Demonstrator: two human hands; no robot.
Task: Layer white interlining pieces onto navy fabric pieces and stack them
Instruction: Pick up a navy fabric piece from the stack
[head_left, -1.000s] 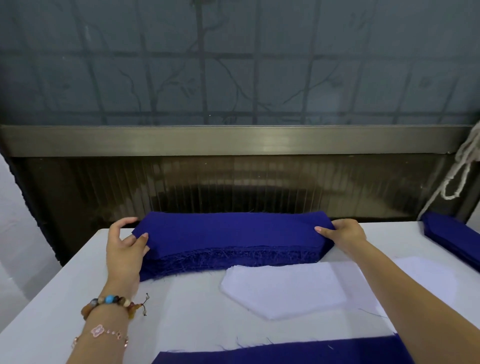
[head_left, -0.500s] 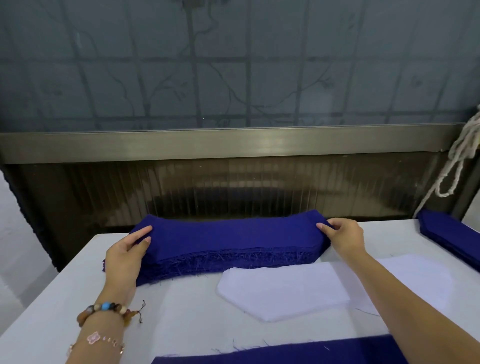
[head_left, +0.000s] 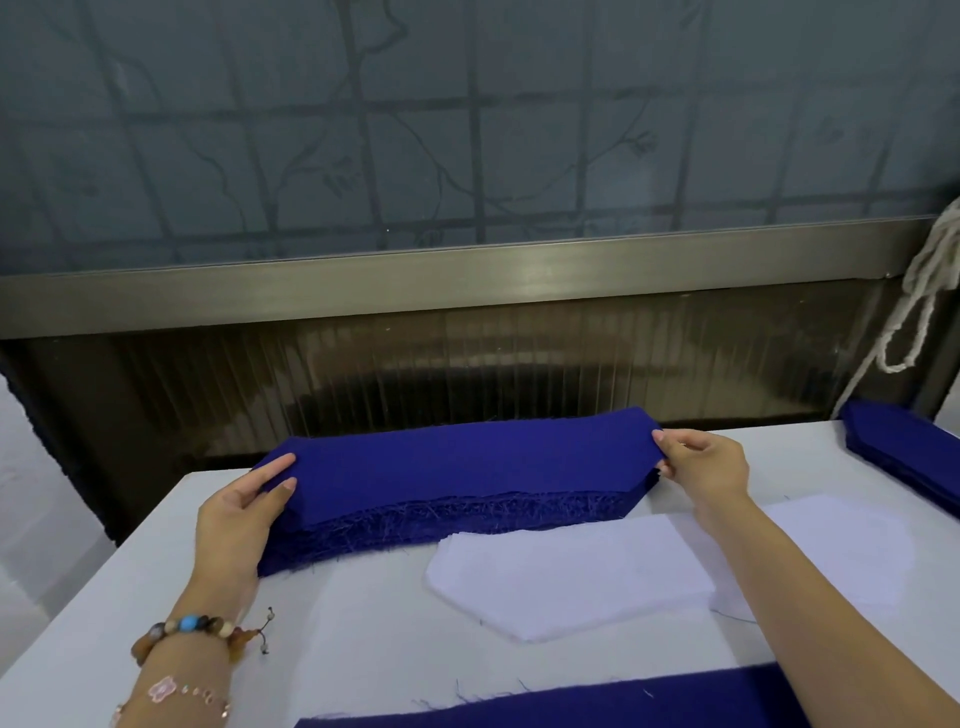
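Item: thick stack of navy woven fabric pieces (head_left: 457, 483), long with angled ends and a frayed near edge; lies across the far middle of the white bench (head_left: 363, 623), close to the back edge.

Left hand (head_left: 244, 514): at the stack's left end; thumb flat on the top layer, fingers curled under the upper layers, pinching them.

Right hand (head_left: 701, 467): at the stack's right end; thumb and fingertips pinch the tip of the upper layers, which sit slightly raised there.

Item: stack of white interlining pieces (head_left: 571, 577), same long shape; flat on the bench just in front of the navy stack, right of centre, untouched; a thin flat white piece (head_left: 857, 551) lies beside it to the right, partly hidden by the right forearm.

Item: single navy fabric piece (head_left: 571, 712); at the bench's near edge, cut off by the frame.

Item: second navy pile (head_left: 904, 457); far right of the bench, well apart from the hands.

Sundries: beaded bracelet (head_left: 192, 631) and pink flower chain bracelet (head_left: 171, 691) on the left wrist; looped white cord (head_left: 919, 312) hanging at upper right; brushed metal rail (head_left: 467, 280) under a frosted pane behind the bench.
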